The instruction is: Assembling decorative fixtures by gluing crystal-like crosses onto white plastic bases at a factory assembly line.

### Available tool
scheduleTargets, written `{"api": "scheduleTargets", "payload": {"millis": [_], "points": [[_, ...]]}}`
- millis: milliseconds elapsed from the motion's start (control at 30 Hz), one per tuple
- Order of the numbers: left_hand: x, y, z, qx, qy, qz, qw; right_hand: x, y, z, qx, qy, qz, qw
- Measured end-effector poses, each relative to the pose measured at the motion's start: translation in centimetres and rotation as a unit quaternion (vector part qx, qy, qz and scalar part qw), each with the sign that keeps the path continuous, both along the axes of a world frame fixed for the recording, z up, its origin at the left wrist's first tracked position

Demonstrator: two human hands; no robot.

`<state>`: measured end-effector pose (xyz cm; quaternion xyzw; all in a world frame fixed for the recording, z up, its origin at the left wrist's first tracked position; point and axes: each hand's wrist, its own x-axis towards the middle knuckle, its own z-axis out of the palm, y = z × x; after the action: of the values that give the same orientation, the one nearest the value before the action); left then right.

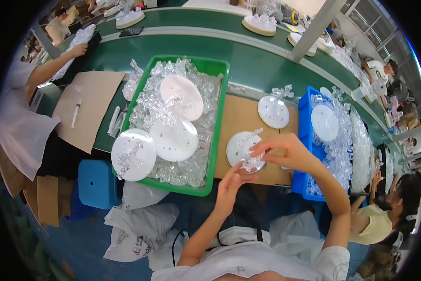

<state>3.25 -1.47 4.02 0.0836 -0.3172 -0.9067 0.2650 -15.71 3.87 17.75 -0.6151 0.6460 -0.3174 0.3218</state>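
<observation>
On the brown cardboard sheet (241, 112) in front of me lies a round white disc (234, 146) with small holes. Clear branching plastic pieces (251, 162) stand on its near right part. My right hand (288, 151) reaches over from the right, its thumb and fingers closed around a clear plastic piece. From the near side, my left hand (230, 186) has its fingertips pressed together at the same cluster; the exact grip is partly hidden. A second white disc (273, 112), with a clear piece at its top edge, sits farther back on the cardboard.
A green crate (223, 89) on the left holds clear pieces and several white discs. To the right stands a blue bin (302, 136) with more pieces. A syringe (76, 114) lies on cardboard at the far left. Co-workers sit on both sides; a blue stool (98, 185) stands below.
</observation>
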Motion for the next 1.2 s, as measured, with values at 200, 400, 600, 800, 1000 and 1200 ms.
{"api": "scheduleTargets", "payload": {"millis": [200,400,600,800,1000,1200], "points": [[-0.4,-0.1,0.4,0.016,-0.048,-0.024,0.998,2.4,2.6,-2.9,-0.017,0.007,-0.047,0.999],[0.4,-0.1,-2.2,0.050,-0.035,-0.090,0.994,3.6,4.6,-5.4,-0.015,-0.135,-0.120,0.983],[0.1,-0.2,-2.0,-0.470,-0.286,0.168,0.818,3.5,5.8,-9.1,-0.002,-0.399,-0.397,0.827],[0.6,-0.9,-5.4,-0.686,-0.292,0.107,0.658,4.5,4.9,-10.2,0.042,-0.547,-0.405,0.731],[0.7,1.8,-5.6,-0.695,-0.323,0.113,0.632,4.8,3.9,-11.8,0.035,-0.231,-0.425,0.875],[0.7,2.2,-5.7,-0.678,-0.332,0.111,0.646,6.4,1.5,-12.4,0.002,0.017,-0.396,0.918]]}}
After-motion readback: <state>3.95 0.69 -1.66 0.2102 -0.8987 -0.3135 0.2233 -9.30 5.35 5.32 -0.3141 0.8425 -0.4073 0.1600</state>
